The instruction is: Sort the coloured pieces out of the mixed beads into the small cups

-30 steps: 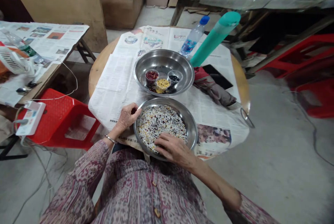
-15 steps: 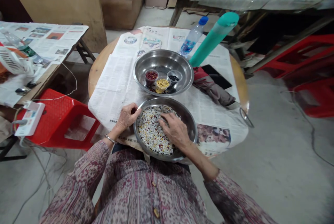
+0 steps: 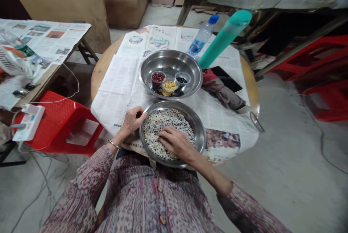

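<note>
A metal basin (image 3: 200,131) nearest my body holds a mix of white grains (image 3: 174,117) with red, yellow and black beans among them. My left hand (image 3: 133,120) grips its left rim, thumb along the edge. Over the mix, my right hand (image 3: 178,142) lies palm down with bent, slightly parted fingers; the tips touch the grains and I see nothing held in them. Just beyond is a second metal basin (image 3: 174,56). Inside it stand a clear cup of red beans (image 3: 158,77), one of yellow beans (image 3: 170,86) and one of black beans (image 3: 181,80).
Newspaper (image 3: 111,84) covers the round table. Behind the far basin stand a water bottle (image 3: 202,35) and a green cylinder (image 3: 225,39). A folded umbrella (image 3: 224,91) and a dark phone or tablet (image 3: 227,79) lie right. A red stool (image 3: 54,120) carries a power strip (image 3: 29,122).
My right hand has swept slightly left and toward my body across the mix. More black beans now show on the far side of the grains. My left hand stays on the rim.
</note>
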Demonstrator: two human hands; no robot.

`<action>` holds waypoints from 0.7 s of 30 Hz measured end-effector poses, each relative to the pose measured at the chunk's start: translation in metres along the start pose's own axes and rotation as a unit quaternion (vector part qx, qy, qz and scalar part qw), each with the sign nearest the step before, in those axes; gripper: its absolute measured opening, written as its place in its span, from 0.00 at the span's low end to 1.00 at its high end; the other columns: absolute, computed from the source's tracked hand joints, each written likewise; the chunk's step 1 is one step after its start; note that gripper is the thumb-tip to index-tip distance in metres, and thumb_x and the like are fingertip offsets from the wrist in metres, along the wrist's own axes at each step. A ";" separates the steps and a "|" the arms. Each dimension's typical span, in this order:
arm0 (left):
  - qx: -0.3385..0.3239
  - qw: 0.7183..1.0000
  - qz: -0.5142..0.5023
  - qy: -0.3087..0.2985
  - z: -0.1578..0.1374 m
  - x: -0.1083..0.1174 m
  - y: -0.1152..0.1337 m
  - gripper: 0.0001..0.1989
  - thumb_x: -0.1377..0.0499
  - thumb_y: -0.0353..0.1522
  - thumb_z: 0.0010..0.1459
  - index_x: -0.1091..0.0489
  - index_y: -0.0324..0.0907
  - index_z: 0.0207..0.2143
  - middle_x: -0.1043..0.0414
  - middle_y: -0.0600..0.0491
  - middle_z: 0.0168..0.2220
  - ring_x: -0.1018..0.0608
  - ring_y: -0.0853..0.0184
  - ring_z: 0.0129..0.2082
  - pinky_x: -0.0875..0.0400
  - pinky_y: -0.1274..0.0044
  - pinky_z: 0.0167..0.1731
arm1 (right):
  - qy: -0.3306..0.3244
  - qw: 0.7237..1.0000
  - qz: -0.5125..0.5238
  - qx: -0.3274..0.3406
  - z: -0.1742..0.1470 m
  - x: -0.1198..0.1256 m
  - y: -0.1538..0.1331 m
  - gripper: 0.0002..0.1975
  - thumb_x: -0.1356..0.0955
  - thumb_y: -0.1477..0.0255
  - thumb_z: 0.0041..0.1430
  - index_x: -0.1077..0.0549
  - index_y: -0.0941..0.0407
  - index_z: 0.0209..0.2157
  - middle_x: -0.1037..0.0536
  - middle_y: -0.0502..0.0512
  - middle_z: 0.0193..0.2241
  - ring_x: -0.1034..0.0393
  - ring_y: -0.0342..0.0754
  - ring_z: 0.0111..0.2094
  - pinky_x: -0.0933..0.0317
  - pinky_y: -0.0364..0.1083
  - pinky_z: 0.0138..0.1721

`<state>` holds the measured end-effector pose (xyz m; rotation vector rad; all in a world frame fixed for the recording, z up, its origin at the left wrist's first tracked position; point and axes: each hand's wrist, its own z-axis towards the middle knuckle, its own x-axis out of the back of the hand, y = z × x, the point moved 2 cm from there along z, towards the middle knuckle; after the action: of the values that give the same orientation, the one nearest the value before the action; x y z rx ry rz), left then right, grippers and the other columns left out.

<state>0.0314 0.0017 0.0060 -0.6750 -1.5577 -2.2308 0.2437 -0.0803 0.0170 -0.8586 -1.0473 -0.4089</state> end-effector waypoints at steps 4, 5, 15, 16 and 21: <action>-0.013 1.000 -0.002 0.003 0.001 0.000 0.000 0.10 0.41 0.32 0.59 0.36 0.41 0.25 0.35 0.59 0.21 0.35 0.73 0.22 0.39 0.79 0.26 | 0.063 0.995 -0.020 -0.076 -0.007 0.010 0.021 0.07 0.35 0.73 0.67 0.24 0.54 0.39 0.22 0.56 0.37 0.28 0.51 0.42 0.33 0.49 0.45; -0.016 1.000 -0.001 0.003 0.001 0.000 0.000 0.10 0.41 0.32 0.60 0.36 0.41 0.25 0.35 0.59 0.21 0.35 0.73 0.22 0.39 0.79 0.26 | 0.082 0.992 -0.024 -0.095 -0.006 0.011 0.025 0.08 0.36 0.73 0.67 0.24 0.54 0.39 0.22 0.56 0.37 0.28 0.51 0.42 0.33 0.49 0.45; -0.002 1.000 -0.015 -0.003 0.001 0.001 0.002 0.10 0.41 0.32 0.59 0.36 0.41 0.25 0.35 0.59 0.22 0.34 0.73 0.22 0.38 0.79 0.27 | 0.076 0.984 -0.063 -0.149 0.005 0.002 0.003 0.10 0.35 0.66 0.67 0.25 0.55 0.45 0.22 0.59 0.41 0.29 0.54 0.46 0.33 0.52 0.46; -0.001 1.000 -0.016 -0.003 0.001 0.001 0.002 0.10 0.41 0.32 0.59 0.36 0.41 0.25 0.34 0.59 0.22 0.34 0.73 0.22 0.38 0.79 0.27 | 0.066 0.987 -0.050 -0.135 0.005 0.000 -0.003 0.10 0.35 0.66 0.68 0.25 0.55 0.45 0.22 0.59 0.41 0.29 0.54 0.46 0.33 0.52 0.46; -0.002 1.000 -0.018 -0.001 0.001 0.001 0.003 0.10 0.41 0.31 0.59 0.36 0.41 0.25 0.34 0.59 0.22 0.34 0.73 0.23 0.37 0.79 0.28 | 0.033 0.997 0.000 -0.071 0.008 -0.004 -0.028 0.08 0.34 0.68 0.67 0.26 0.55 0.44 0.23 0.59 0.42 0.29 0.52 0.46 0.32 0.51 0.47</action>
<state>0.0326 0.0015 0.0095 -0.6548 -1.5790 -2.2596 0.2186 -0.0923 0.0274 -0.9652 -0.9662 -0.5120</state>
